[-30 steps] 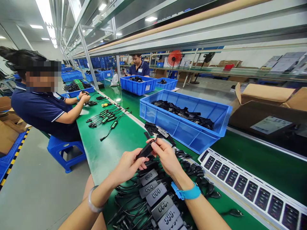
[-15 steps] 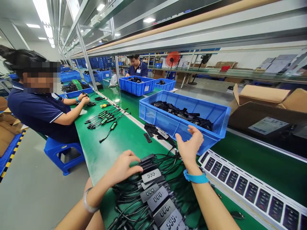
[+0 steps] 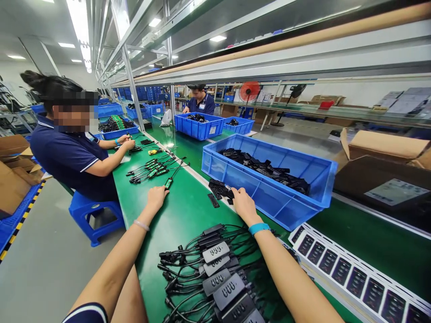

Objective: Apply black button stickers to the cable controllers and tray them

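Observation:
My left hand (image 3: 157,198) is closed on the near end of a green circuit board (image 3: 169,182) with black cables, low over the green bench. Beyond it lie several more such cabled circuit boards (image 3: 153,169). At the small pile of black plastic casing pieces (image 3: 217,187), beside the blue bin, my right hand (image 3: 244,204) pinches a casing piece; its fingertips are partly hidden. Between my forearms, several closed black casings with cables (image 3: 224,287) lie in an overlapping row.
A blue bin (image 3: 266,204) of black casing pieces stands on the right. Sheets of dark labels (image 3: 340,269) lie near my right forearm. To the left a co-worker (image 3: 70,148) sits at the bench (image 3: 134,211). An open cardboard box (image 3: 387,179) stands at the far right.
My left hand has moved from the casing row forward to the circuit board and closed on it. My right hand has gone from open beside the bin to the casing pile.

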The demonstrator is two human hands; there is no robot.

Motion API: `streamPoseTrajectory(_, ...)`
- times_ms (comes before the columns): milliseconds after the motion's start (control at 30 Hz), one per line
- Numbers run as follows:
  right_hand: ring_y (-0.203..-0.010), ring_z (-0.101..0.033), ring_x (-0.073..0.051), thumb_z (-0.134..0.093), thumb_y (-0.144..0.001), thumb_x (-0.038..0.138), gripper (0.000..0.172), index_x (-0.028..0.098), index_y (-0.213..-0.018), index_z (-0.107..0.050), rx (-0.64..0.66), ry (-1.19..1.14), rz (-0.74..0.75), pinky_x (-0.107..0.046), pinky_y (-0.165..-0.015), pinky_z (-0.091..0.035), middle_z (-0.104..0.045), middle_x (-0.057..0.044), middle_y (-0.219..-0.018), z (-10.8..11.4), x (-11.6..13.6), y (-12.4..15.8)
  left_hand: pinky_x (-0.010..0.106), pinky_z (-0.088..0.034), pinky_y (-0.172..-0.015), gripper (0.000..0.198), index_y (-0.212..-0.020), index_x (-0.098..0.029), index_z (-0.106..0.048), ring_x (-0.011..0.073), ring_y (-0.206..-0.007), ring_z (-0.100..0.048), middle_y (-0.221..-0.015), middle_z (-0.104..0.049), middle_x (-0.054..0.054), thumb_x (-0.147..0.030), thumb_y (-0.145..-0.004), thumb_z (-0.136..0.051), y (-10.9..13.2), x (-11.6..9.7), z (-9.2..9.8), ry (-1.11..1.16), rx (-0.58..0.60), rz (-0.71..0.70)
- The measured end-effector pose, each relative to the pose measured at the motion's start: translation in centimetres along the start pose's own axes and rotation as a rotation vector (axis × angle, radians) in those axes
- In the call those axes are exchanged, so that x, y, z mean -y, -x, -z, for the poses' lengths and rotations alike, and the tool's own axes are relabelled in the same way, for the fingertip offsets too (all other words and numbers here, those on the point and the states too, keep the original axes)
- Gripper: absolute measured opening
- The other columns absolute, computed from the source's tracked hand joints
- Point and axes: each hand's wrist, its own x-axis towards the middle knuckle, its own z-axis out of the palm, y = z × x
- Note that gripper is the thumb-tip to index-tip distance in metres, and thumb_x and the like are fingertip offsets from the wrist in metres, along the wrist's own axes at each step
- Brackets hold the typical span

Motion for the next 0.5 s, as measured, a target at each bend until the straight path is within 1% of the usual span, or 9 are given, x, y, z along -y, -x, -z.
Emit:
streamPoseTrajectory(67,-0.080,-0.059,-0.023,-0.056,-0.082,0.014,0.016,0.017,-0.094,-0.067,-0.008,-0.021,0.003,-0.033,-0.072,-0.042,-0.058,-0.011,-0.093,0.5,0.3,0.4,0.046,-0.050,-0.091,0.031,-0.115,-0.016,-0.060,0.0230,-0.105,-0.060,-0.119,-0.061,0.009,-0.037,-0.092,-0.058,0.1,0.2,0.1,0.050,0.019,0.036)
streamPoseTrajectory(133,-0.083,-0.059,-0.023,-0.054,-0.085,0.021,0.015,0.018,-0.091,-0.067,-0.030,-0.061,0.016,-0.034,-0.075,-0.043,-0.058,-0.010,-0.091,1.2,1.0,1.0,0.047,-0.050,-0.091,0.032,-0.114,-0.015,-0.060,0.0238,-0.107,-0.060,-0.118,-0.061,0.009,-0.037,-0.091,-0.059,0.3,0.1,0.3,0.125,0.028,0.073)
streamPoseTrajectory(200,-0.082,-0.058,-0.024,-0.051,-0.087,0.028,0.019,0.018,-0.090,-0.066,-0.059,-0.126,0.032,-0.036,-0.077,-0.045,-0.059,-0.009,-0.086,2.0,1.8,1.7,0.048,-0.049,-0.092,0.032,-0.115,-0.015,-0.059,0.0245,-0.108,-0.059,-0.119,-0.061,0.009,-0.035,-0.090,-0.061,0.6,-0.3,0.6,0.229,0.028,0.112)
streamPoseTrajectory(267,-0.077,-0.058,-0.023,-0.048,-0.089,0.034,0.024,0.018,-0.096,-0.064,-0.078,-0.212,0.045,-0.037,-0.075,-0.047,-0.060,-0.006,-0.081,2.9,2.9,2.5,0.047,-0.050,-0.091,0.033,-0.118,-0.016,-0.058,0.0242,-0.107,-0.059,-0.121,-0.059,0.009,-0.033,-0.091,-0.060,0.9,-1.0,1.0,0.363,0.026,0.148)
streamPoseTrajectory(333,-0.070,-0.060,-0.020,-0.046,-0.089,0.040,0.030,0.019,-0.106,-0.059,-0.080,-0.300,0.054,-0.034,-0.066,-0.050,-0.061,-0.003,-0.077,3.7,4.1,3.6,0.043,-0.053,-0.085,0.032,-0.119,-0.016,-0.057,0.0221,-0.102,-0.061,-0.119,-0.060,0.009,-0.033,-0.092,-0.059,1.5,-2.0,1.6,0.524,0.052,0.171)
streamPoseTrajectory(367,-0.067,-0.060,-0.019,-0.048,-0.089,0.043,0.033,0.019,-0.109,-0.056,-0.073,-0.374,0.050,-0.032,-0.060,-0.050,-0.062,-0.002,-0.075,4.1,4.8,4.2,0.040,-0.055,-0.081,0.030,-0.117,-0.015,-0.057,0.0201,-0.096,-0.062,-0.114,-0.061,0.008,-0.032,-0.092,-0.059,1.9,-2.5,1.9,0.612,0.086,0.172)
streamPoseTrajectory(433,-0.064,-0.061,-0.018,-0.055,-0.085,0.048,0.036,0.020,-0.107,-0.053,-0.045,-0.585,0.021,-0.027,-0.048,-0.047,-0.061,0.000,-0.072,4.7,6.2,5.4,0.032,-0.056,-0.070,0.023,-0.108,-0.012,-0.060,0.0150,-0.079,-0.064,-0.097,-0.065,0.006,-0.027,-0.091,-0.060,3.3,-3.7,2.4,0.791,0.188,0.154)
streamPoseTrajectory(500,-0.061,-0.062,-0.018,-0.064,-0.079,0.051,0.038,0.021,-0.099,-0.053,-0.010,-0.813,-0.026,-0.024,-0.043,-0.044,-0.061,0.000,-0.069,5.1,7.6,6.5,0.024,-0.053,-0.063,0.015,-0.100,-0.009,-0.062,0.0106,-0.066,-0.062,-0.081,-0.064,0.004,-0.018,-0.087,-0.063,5.2,-4.9,3.0,0.963,0.300,0.114)
